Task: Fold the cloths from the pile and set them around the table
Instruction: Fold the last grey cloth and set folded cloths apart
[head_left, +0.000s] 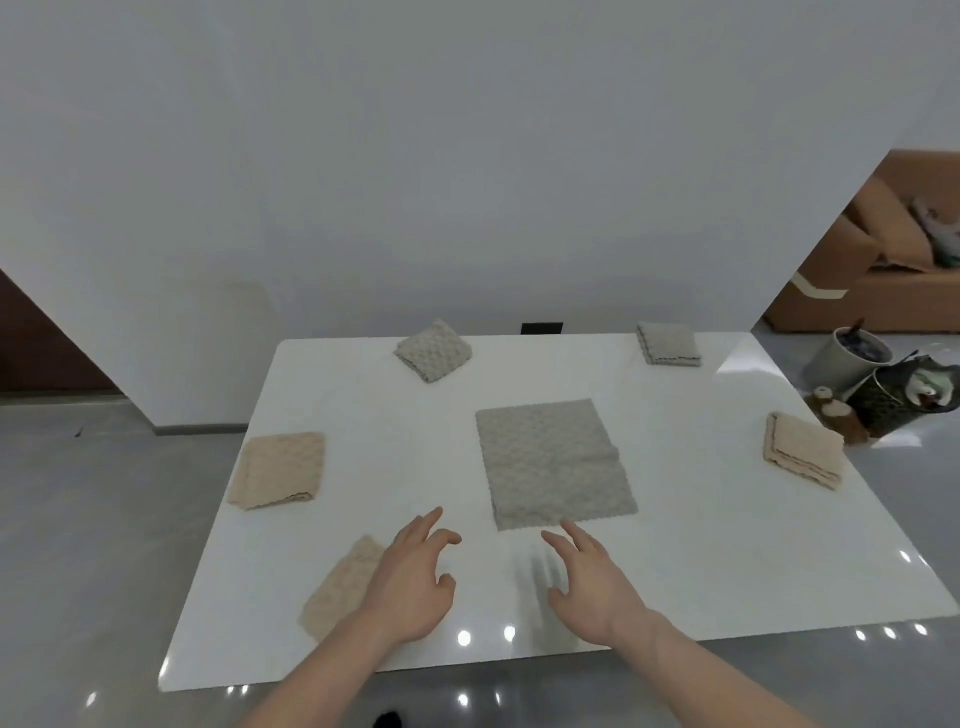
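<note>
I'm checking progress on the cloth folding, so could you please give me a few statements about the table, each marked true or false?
1. The grey cloth in the middle of the white table lies spread flat. True.
2. The left hand grips that cloth. False: it hovers open, near it.
3. A folded beige cloth lies near the table's right edge. True.
4. The right hand holds a cloth. False: it is open and holds nothing.
5. A folded grey cloth lies at the far right corner. True.
</note>
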